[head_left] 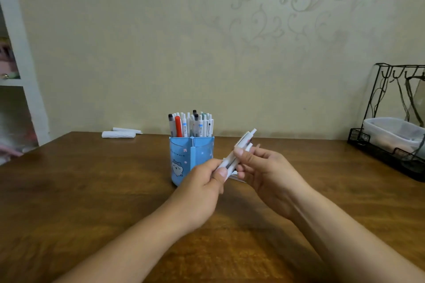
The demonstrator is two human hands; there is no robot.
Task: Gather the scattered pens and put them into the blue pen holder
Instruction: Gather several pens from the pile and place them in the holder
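Beside blue holder, both hands grip pens.

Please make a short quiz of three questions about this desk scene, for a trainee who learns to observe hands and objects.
1. True or false: the blue pen holder stands empty.
2. Which hands grip the bundle of white pens? A) left hand only B) right hand only C) both hands
3. Fill in: the rolled white papers lie at the far edge of the table, to the ____ of the holder.

Key
1. False: many pens stand upright in it, one of them red.
2. C: the left hand holds the lower end, and the right hand holds the middle.
3. left
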